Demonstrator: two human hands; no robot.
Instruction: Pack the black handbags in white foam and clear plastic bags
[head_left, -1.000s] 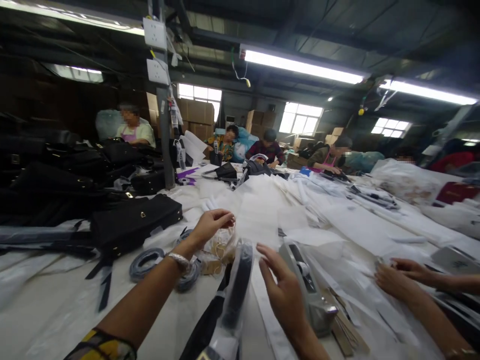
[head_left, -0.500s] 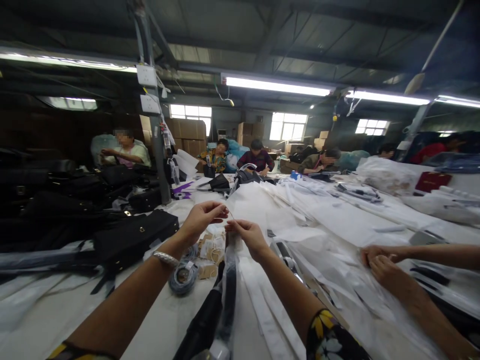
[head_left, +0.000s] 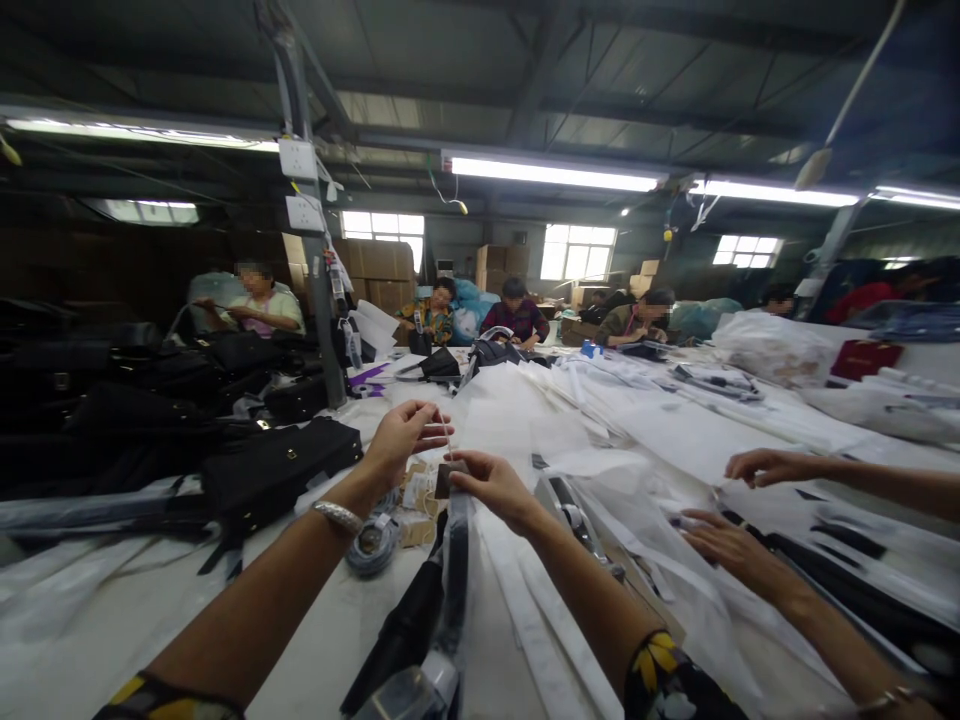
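Observation:
My left hand is raised over the table, thumb and index finger pinching a thin pale string that runs down to my right hand. Held in my right hand is a small brown hang tag, gripped at its edge. Directly beneath it lies a black strap wrapped in clear plastic, beside a rolled black piece. Left of these sit a coil of grey cord and several kraft tags with strings.
Black bags are heaped at left beside a metal post. White sheets cover the table's middle. At right, a co-worker's hands work over plastic and black straps. Several people sit across the table.
The brown tag now shows in my right hand, with the string stretched up to my left hand. At right, the co-worker's hands have moved apart.

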